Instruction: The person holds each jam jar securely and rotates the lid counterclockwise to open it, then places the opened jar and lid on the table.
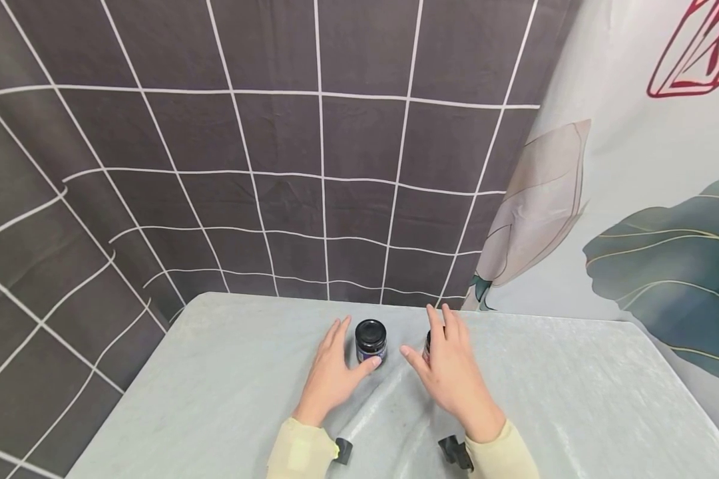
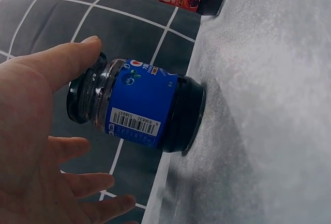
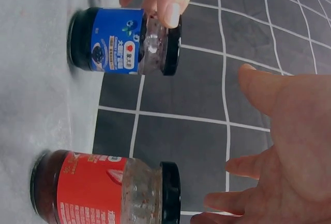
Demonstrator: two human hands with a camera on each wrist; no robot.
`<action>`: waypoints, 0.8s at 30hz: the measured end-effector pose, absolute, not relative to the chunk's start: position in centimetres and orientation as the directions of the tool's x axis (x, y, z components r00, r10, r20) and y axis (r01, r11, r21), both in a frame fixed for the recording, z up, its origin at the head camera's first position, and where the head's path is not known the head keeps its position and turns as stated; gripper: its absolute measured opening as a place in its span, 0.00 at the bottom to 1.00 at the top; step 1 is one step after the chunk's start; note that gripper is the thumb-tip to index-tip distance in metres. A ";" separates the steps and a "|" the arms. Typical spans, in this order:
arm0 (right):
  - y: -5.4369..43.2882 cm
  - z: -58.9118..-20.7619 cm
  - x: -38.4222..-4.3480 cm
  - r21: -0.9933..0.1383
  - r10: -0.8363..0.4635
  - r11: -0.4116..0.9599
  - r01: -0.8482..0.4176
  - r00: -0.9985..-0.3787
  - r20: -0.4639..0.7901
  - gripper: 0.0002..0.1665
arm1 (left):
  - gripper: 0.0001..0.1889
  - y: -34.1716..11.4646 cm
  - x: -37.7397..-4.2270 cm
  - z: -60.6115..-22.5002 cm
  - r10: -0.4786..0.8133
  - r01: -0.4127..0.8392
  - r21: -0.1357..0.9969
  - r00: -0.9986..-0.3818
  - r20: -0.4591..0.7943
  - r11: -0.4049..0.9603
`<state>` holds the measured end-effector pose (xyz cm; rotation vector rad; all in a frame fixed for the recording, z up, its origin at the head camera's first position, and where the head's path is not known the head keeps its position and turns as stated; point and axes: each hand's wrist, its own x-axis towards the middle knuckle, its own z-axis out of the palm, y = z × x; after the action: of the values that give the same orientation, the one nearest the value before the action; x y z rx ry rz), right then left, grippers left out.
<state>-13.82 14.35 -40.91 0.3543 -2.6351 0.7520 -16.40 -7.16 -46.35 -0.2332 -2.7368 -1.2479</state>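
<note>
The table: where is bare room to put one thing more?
Wide bare patches: between the left hand and the left edge of the table, and between the right hand and the right edge. Crowded: the middle, around the blue-labelled jar and red-labelled jar.

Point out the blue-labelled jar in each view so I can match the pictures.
Head: just below and right of centre, between the left hand and right hand: the blue-labelled jar.
Left wrist: near the centre, base toward the picture's right.
Right wrist: upper left, base toward the picture's left.
Shared landmark: the dark backdrop with white grid lines.
</note>
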 end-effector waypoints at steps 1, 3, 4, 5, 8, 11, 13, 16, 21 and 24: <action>14.3 -40.9 -13.8 -0.452 -0.137 0.826 -0.338 -0.897 0.421 0.48 | 0.49 -7.1 -16.4 -46.3 0.088 0.193 0.738 -0.980 0.178 0.647; 14.2 -41.0 -13.9 -0.451 -0.140 0.825 -0.341 -0.896 0.422 0.49 | 0.49 -7.1 -16.4 -46.3 0.089 0.196 0.740 -0.979 0.181 0.644; 14.1 -41.0 -13.9 -0.449 -0.141 0.826 -0.342 -0.895 0.423 0.49 | 0.48 -7.1 -16.4 -46.3 0.090 0.197 0.740 -0.979 0.182 0.643; 14.0 -41.1 -13.9 -0.446 -0.142 0.827 -0.342 -0.895 0.423 0.49 | 0.48 -7.0 -16.4 -46.3 0.092 0.199 0.740 -0.979 0.183 0.642; 13.9 -41.1 -13.9 -0.445 -0.144 0.827 -0.344 -0.894 0.423 0.49 | 0.48 -7.0 -16.3 -46.3 0.099 0.206 0.743 -0.978 0.186 0.637; 13.7 -41.2 -13.9 -0.443 -0.144 0.828 -0.344 -0.894 0.425 0.49 | 0.47 -6.9 -16.2 -46.3 0.105 0.212 0.747 -0.976 0.189 0.630; 13.6 -41.2 -14.0 -0.443 -0.142 0.828 -0.343 -0.894 0.425 0.49 | 0.47 -6.9 -16.2 -46.2 0.106 0.215 0.751 -0.976 0.191 0.625; 13.4 -41.2 -14.0 -0.447 -0.142 0.828 -0.338 -0.898 0.416 0.49 | 0.46 -6.8 -16.2 -46.2 0.104 0.215 0.752 -0.976 0.193 0.623; 13.1 -41.2 -14.1 -0.452 -0.145 0.828 -0.332 -0.905 0.400 0.49 | 0.45 -6.7 -16.2 -46.2 0.111 0.231 0.750 -0.972 0.208 0.620; 12.8 -41.2 -14.2 -0.458 -0.154 0.822 -0.340 -0.905 0.396 0.49 | 0.44 -6.5 -16.3 -46.3 0.111 0.240 0.755 -0.970 0.218 0.611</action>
<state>-14.23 12.82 -41.21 0.3727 -2.6619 0.7603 -16.30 -6.54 -46.27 -0.2938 -2.6829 -1.2904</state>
